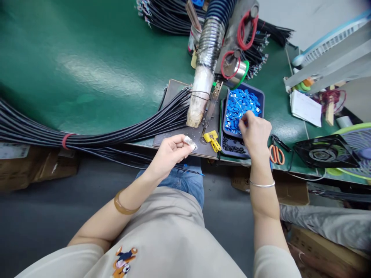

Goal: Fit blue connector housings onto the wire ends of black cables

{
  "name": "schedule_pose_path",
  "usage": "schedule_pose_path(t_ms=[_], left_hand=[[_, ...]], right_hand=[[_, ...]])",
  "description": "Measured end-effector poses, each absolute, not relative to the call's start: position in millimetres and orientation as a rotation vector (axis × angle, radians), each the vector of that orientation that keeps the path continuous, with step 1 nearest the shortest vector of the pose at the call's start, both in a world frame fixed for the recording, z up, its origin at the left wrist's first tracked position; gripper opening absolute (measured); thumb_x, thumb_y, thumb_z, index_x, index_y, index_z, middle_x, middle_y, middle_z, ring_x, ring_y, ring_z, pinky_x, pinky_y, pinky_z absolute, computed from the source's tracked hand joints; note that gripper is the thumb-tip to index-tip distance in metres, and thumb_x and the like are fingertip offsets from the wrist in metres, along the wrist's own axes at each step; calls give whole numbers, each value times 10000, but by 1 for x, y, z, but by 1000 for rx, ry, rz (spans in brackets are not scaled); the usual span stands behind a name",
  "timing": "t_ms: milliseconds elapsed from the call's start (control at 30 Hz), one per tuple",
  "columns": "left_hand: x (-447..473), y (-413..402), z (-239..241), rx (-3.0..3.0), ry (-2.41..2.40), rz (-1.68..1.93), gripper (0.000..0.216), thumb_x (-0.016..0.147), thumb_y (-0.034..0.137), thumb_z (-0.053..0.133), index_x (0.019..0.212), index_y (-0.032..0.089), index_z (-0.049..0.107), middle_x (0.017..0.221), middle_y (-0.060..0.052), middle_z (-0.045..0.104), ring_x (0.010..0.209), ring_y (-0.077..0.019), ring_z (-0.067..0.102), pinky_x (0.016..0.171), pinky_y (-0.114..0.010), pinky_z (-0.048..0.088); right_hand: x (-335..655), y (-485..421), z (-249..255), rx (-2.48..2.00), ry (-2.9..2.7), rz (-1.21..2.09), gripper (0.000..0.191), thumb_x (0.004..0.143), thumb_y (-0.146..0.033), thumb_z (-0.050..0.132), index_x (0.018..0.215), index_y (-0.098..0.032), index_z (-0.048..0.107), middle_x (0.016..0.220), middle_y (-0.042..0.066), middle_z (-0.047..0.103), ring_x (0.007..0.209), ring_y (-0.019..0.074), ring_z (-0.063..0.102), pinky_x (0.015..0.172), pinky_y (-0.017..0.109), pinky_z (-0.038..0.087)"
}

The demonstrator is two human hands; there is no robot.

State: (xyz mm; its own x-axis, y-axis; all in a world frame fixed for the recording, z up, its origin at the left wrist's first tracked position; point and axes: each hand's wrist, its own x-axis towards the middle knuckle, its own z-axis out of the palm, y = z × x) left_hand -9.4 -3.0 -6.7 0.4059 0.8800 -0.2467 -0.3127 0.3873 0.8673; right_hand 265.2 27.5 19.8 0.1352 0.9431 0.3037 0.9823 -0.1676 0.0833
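Observation:
My left hand hovers at the front edge of a dark work plate, fingers pinched together with white tape on the fingertips; a thin black wire runs beneath it toward my lap, and I cannot make out what the pinch holds. My right hand reaches into a dark tray filled with small blue parts, fingers curled down among them. A thick bundle of black cables, banded in red, lies across the green table to the plate.
A fume hose and solder spool stand behind the plate, beside a yellow clip. Orange-handled scissors, a black fan and papers lie to the right. More cable bundles sit at the back.

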Motion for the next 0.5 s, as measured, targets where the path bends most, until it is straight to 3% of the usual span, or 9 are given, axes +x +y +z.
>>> schedule_pose_path(t_ms=[200, 300, 400, 500], left_hand=[[-6, -4, -6, 834, 790, 919, 245, 688, 263, 788, 692, 145, 574, 540, 73, 442, 471, -23, 321, 437, -175, 217], [-4, -4, -7, 852, 779, 946, 225, 690, 251, 777, 678, 145, 579, 550, 75, 444, 487, -28, 336, 477, -183, 271], [-1, -4, -7, 878, 783, 949, 214, 685, 241, 771, 668, 145, 580, 558, 72, 458, 507, -36, 368, 520, -191, 318], [1, -5, -8, 918, 804, 952, 216, 679, 236, 764, 659, 145, 569, 588, 58, 494, 546, -44, 408, 563, -189, 355]], right_hand=[[273, 9, 18, -1938, -1577, -224, 54, 811, -228, 642, 757, -221, 650, 704, 3, 659, 635, 176, 606, 695, 346, 470], [255, -13, 23, -1781, -1383, -8, 71, 801, -269, 697, 741, -266, 661, 726, 12, 688, 583, 173, 618, 593, 340, 485], [221, -38, 26, -1623, -1260, 231, 104, 776, -278, 761, 758, -231, 670, 704, -4, 691, 530, 155, 625, 507, 310, 502], [185, -56, 20, -1546, -1322, 279, 75, 802, -240, 746, 768, -237, 679, 785, 0, 718, 676, 171, 688, 601, 326, 576]])
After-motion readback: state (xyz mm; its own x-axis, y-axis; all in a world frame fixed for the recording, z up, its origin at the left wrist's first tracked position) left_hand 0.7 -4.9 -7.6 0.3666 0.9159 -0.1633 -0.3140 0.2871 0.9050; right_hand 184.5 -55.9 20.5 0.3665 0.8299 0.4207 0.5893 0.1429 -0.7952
